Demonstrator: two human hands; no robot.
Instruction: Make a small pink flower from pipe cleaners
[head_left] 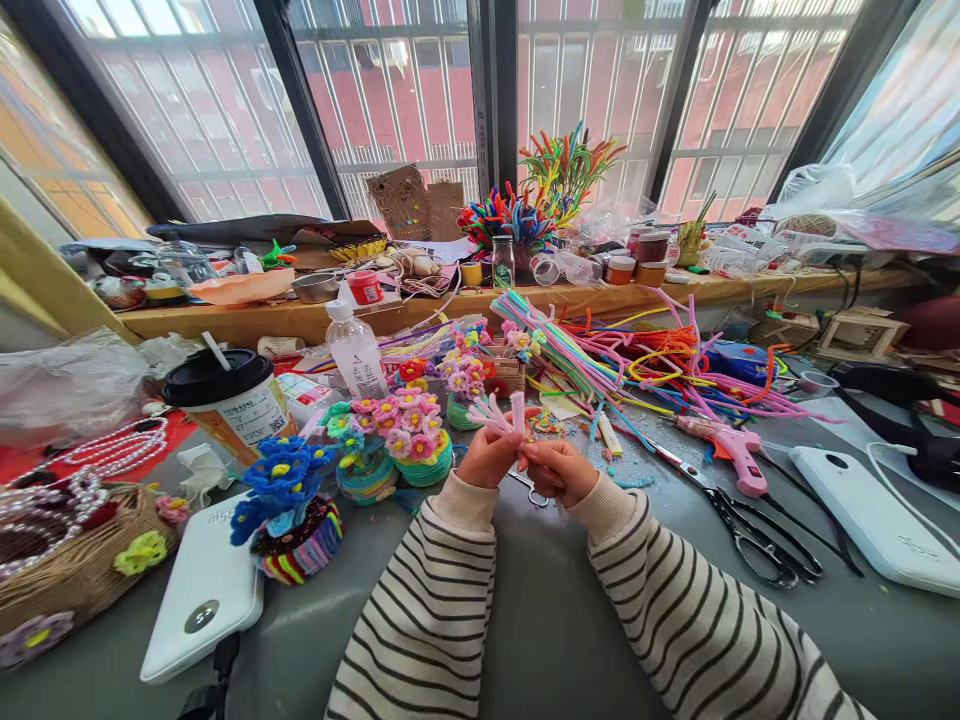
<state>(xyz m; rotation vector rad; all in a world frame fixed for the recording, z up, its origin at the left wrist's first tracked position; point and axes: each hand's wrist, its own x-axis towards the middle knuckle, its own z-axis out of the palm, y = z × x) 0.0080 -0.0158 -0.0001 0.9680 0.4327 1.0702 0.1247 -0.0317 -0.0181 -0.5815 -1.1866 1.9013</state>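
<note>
The left hand point(484, 457) pinches pink stems point(517, 408), seemingly arranging them; the right hand point(561, 468) has fingers curled closed, hold unclear. Adjusting calls for steadiness.

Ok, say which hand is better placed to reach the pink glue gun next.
Probably the right hand: it is nearer the pink glue gun, which lies to its right, while the left hand grips pale pink strips.

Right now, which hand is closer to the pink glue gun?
Right. The right hand is left of the pink glue gun; the left hand is farther left.
</note>
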